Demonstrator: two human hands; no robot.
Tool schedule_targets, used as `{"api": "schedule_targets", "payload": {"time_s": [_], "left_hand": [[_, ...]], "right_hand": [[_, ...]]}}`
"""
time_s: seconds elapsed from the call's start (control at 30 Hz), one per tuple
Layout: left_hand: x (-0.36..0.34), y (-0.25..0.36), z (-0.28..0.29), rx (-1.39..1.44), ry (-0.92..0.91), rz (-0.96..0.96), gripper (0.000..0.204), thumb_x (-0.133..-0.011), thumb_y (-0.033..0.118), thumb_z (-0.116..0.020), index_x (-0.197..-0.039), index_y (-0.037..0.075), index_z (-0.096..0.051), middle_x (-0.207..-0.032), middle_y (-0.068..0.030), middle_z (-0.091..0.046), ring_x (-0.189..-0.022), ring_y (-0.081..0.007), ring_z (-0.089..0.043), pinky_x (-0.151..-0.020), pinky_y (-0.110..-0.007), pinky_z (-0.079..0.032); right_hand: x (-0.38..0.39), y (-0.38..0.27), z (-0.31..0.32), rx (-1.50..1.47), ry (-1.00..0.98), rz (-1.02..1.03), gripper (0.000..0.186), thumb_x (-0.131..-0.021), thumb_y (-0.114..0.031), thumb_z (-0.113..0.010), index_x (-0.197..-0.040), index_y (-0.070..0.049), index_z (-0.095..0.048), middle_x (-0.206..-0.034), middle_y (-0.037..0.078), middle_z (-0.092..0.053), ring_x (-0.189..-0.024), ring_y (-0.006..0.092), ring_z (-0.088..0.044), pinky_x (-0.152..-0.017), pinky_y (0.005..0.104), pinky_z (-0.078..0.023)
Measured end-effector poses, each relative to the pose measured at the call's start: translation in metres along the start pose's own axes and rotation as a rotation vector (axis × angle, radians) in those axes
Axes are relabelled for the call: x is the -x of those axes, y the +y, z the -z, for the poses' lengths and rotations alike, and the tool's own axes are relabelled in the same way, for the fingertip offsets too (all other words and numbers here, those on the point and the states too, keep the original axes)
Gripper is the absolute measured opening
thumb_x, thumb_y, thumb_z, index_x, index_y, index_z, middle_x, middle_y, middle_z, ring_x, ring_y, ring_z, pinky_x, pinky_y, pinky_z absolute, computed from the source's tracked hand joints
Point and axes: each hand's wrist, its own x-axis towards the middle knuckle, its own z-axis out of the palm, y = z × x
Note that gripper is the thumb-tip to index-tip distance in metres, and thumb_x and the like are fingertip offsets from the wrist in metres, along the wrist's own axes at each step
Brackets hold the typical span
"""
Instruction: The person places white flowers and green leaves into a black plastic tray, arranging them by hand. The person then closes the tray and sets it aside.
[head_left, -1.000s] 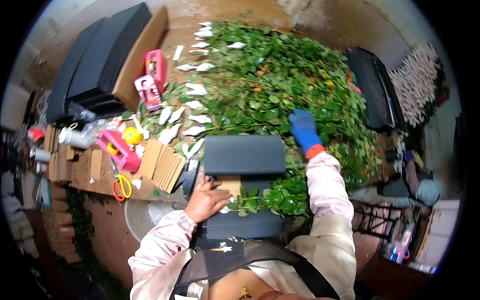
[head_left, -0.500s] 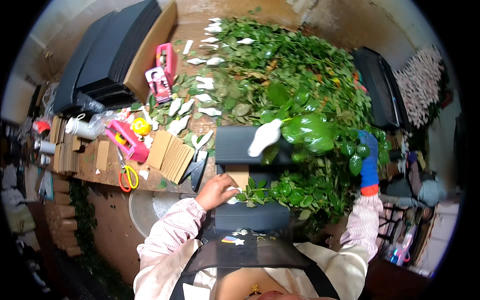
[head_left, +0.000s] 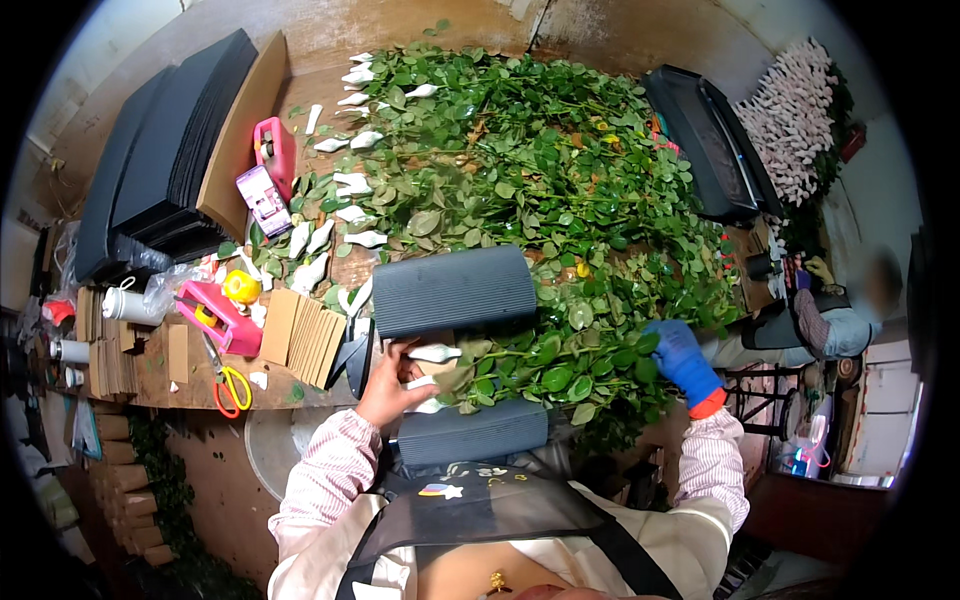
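Two flowers, their buds wrapped in white sleeves, lie on dark corrugated board in front of me. My left hand is at the bud end, thumb and fingers closed around the lower white-sleeved bud, just below the upper white-sleeved bud. Leafy green stems run rightward from the buds. At their far end my right hand, in a blue glove with a red cuff, is closed on the stems. The corrugated board shows as an upper panel and a lower panel, with brown cardboard partly visible between.
A large heap of leafy stems covers the table's far side, white buds along its left. To the left are cardboard pieces, scissors, a pink tape dispenser and stacked dark sheets. Another person is at the far right.
The flower that hung in the air above the board now lies beside the other one. My right hand has come down and toward me. My left hand remains at the buds, and the view has shifted.
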Motion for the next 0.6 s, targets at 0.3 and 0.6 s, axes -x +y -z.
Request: {"api": "schedule_targets", "payload": {"time_s": [0.3, 0.6], "left_hand": [[0.002, 0.007, -0.002, -0.194, 0.011, -0.066, 0.046, -0.085, 0.004, -0.085, -0.128, 0.005, -0.07, -0.127, -0.0121, -0.057, -0.109, -0.0241, -0.071, -0.093, -0.033, -0.063], [-0.003, 0.017, 0.011, -0.337, -0.1, -0.201, 0.055, -0.087, 0.007, -0.083, -0.14, 0.015, -0.071, -0.12, -0.0123, -0.059, -0.113, -0.0267, -0.06, -0.099, -0.037, -0.053]], "right_hand": [[-0.092, -0.041, 0.042, 0.248, -0.41, -0.16, 0.023, -0.096, -0.016, -0.062, -0.114, -0.02, -0.076, -0.109, 0.01, -0.075, -0.101, 0.0311, -0.072, -0.088, 0.047, -0.055], [-0.352, -0.024, -0.025, 0.115, 0.425, -0.076, 0.043, -0.095, -0.022, -0.064, -0.135, -0.008, -0.063, -0.125, 0.019, -0.072, -0.114, 0.0368, -0.069, -0.101, 0.0456, -0.054]]}}
